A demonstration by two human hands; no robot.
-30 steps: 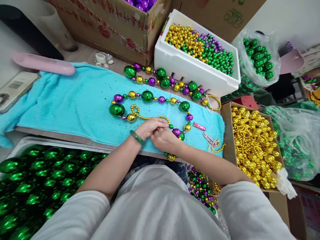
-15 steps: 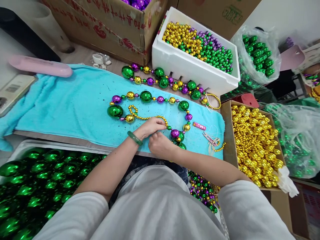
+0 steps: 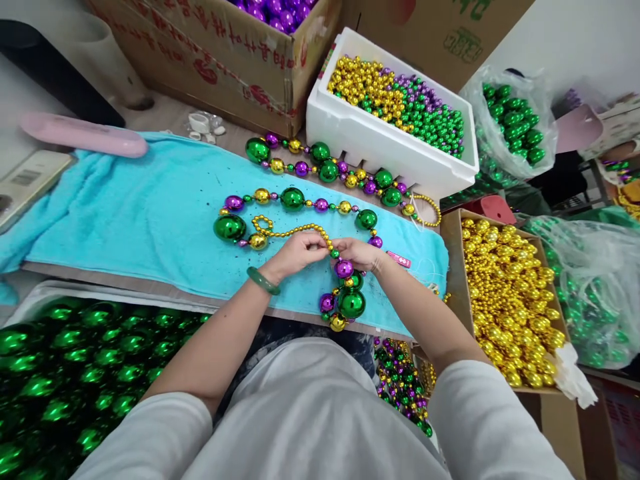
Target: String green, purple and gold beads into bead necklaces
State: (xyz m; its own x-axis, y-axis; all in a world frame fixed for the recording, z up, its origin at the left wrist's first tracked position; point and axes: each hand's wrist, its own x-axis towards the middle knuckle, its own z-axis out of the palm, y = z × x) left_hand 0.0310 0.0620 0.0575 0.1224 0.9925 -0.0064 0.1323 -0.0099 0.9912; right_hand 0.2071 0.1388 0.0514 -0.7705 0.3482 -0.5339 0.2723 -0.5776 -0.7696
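Note:
On the turquoise towel [image 3: 170, 193] lies a bead necklace [image 3: 292, 199] of green, purple and gold balls, its loop open toward me. A string of small gold beads [image 3: 295, 229] curls away to the left from the point where my hands meet. With thumb and fingers closed, my left hand [image 3: 303, 253] pinches the gold string near its right end. Facing it, my right hand [image 3: 355, 252] is closed on the necklace close to a small green bead [image 3: 335, 253]; its fingertips are partly hidden. Bigger beads hang below, over the towel's near edge.
Behind lies another bead necklace [image 3: 328, 171] beside a white foam box [image 3: 390, 143] of small beads. A cardboard box [image 3: 455, 267] of gold beads stands right. Large green balls [image 3: 100, 360] fill a tray at lower left. A pink packet [image 3: 399, 259] lies near my right wrist.
My right hand has moved from below my left hand up to its right side. The lower beads have shifted toward me, and the gold string has lifted a little.

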